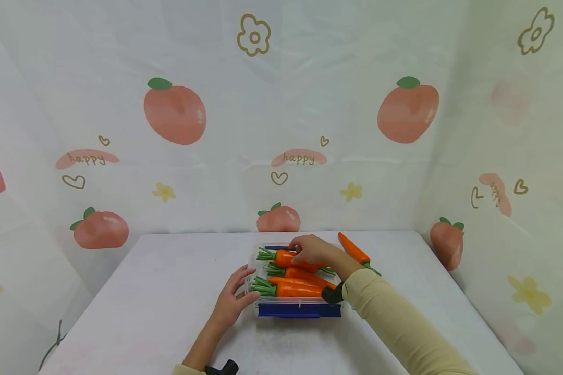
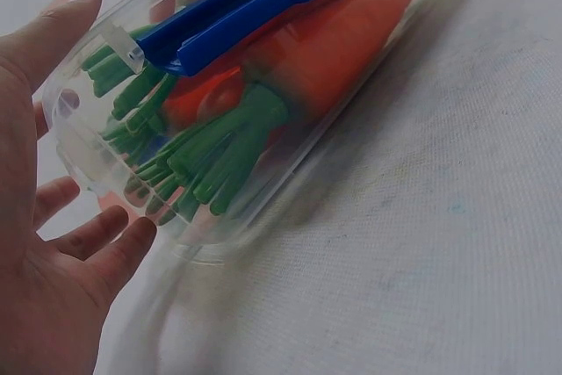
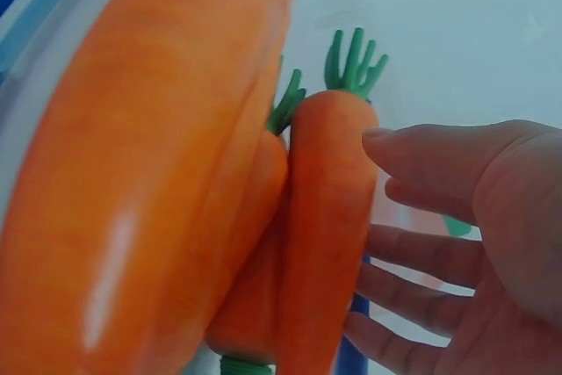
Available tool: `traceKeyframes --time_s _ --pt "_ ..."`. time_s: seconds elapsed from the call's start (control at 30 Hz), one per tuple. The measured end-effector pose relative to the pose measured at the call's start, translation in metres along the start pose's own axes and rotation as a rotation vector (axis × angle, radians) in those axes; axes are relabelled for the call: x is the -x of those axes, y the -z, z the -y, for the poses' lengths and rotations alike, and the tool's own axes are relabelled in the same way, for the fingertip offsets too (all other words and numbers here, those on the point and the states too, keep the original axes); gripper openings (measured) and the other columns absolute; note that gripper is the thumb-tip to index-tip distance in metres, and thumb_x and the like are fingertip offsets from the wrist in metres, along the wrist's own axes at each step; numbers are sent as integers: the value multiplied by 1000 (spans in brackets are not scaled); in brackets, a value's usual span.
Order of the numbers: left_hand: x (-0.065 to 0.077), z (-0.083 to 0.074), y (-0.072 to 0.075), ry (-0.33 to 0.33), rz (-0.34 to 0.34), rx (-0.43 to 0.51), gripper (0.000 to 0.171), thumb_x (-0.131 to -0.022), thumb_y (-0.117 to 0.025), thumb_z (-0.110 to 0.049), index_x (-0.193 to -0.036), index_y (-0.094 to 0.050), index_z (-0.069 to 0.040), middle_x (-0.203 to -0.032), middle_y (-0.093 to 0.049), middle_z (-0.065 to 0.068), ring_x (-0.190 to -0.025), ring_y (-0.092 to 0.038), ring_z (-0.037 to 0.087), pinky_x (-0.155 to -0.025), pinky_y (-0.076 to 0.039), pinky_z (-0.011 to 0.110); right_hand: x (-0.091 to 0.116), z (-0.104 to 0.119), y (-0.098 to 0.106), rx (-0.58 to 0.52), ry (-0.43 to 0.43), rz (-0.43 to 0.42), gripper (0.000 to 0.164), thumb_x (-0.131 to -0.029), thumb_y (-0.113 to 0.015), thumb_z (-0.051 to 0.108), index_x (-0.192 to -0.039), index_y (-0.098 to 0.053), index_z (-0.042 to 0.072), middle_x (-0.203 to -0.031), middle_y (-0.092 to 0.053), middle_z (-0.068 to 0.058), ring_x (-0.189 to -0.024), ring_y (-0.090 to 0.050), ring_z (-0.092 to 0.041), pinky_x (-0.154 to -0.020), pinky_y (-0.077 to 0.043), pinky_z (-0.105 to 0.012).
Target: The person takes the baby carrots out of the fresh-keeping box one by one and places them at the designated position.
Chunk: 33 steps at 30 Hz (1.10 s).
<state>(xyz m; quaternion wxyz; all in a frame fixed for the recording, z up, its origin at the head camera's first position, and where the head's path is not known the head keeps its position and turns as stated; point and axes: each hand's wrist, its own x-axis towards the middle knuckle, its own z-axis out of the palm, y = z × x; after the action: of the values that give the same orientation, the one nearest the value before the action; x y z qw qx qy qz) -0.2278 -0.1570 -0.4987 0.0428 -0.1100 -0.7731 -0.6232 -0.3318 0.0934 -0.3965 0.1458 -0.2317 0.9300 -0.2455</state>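
Observation:
A clear plastic box (image 1: 281, 301) with blue clasps holds several orange toy carrots (image 1: 296, 289) with green tops. At the box's left end is my left hand (image 1: 232, 302), fingers spread and fairly straight; in the left wrist view its thumb lies along the upper rim and its fingers are by the end wall. Over the box's far side reaches my right hand (image 1: 313, 250), above the farthest carrot (image 1: 285, 257). In the right wrist view, the thumb tip meets that carrot (image 3: 329, 217), and the loosely extended fingers lie along its side without curling round it.
Another carrot (image 1: 353, 249) lies outside the box, behind its right end, on the white table (image 1: 169, 297). A white curtain (image 1: 281, 109) printed with fruit and flowers stands behind the table and along its sides.

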Motion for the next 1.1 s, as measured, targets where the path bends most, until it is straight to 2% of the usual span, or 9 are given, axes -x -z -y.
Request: traceKeyframes --time_s 0.13,0.3,0.6,0.9,1.1 --pt "-1 -1 -1 4 -4 -1 53 -87 -72 -17 -137 -54 -13 -156 -29 14 -132 -40 42 -103 -38 55 -3 -1 -3 42 10 5 35 -87 -74 20 -120 -65 12 -102 -63 -4 -92 -56 -20 -91 -50 -39" --pt "0 -4 -1 3 2 0 52 -87 -73 -19 -136 -55 -17 -156 -28 14 -132 -39 42 -103 -38 55 -5 1 -3 43 -2 23 37 -86 -75 20 -121 -65 12 -101 -63 -3 -92 -56 -21 -92 -49 -39" --pt "-2 -2 -1 2 9 -30 53 -87 -73 -26 -136 -55 -20 -156 -28 13 -132 -40 41 -103 -39 53 -5 2 -11 25 -15 89 45 -87 -74 19 -129 -60 12 -116 -63 -7 -105 -57 -25 -100 -44 -45" --pt "-2 2 0 -24 7 -32 58 -87 -73 -25 -139 -52 -8 -155 -30 14 -131 -41 42 -101 -41 52 0 -3 -6 3 22 50 41 -90 -71 21 -128 -61 12 -118 -63 -6 -106 -57 -25 -101 -44 -46" --pt "-2 4 0 -17 3 -47 57 -87 -73 -27 -139 -53 -10 -155 -30 13 -130 -42 41 -101 -42 51 8 -10 1 -45 18 14 44 -89 -72 24 -130 -60 16 -115 -63 -5 -103 -56 -23 -97 -47 -45"
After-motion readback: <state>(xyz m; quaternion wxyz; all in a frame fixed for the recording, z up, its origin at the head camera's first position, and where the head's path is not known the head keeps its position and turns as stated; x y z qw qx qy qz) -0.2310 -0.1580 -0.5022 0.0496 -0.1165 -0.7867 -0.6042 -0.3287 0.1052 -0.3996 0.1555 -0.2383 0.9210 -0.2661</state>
